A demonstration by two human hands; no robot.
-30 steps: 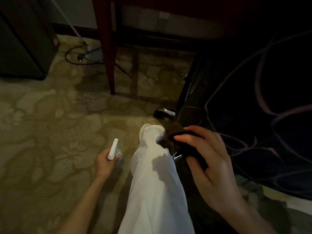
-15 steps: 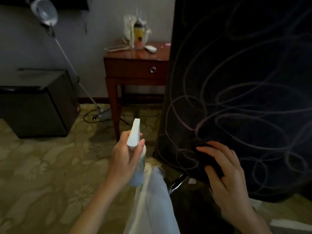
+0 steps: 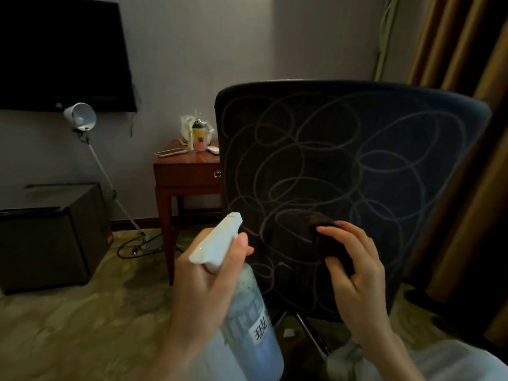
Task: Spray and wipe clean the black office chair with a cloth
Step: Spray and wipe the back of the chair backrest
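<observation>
The left hand is raised before the lower left of the black chair, its grip curled round the neck of the spray bottle, white nozzle tilted toward the backrest. The right hand holds the dark cloth against the chair's lower back, fingers bent round it. Half a second ago the bottle stood lower and more upright

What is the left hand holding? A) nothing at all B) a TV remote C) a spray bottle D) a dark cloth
C: the left hand grips the spray bottle just under its white trigger head; the dark cloth is in the right hand, by the back of the black office chair.
</observation>
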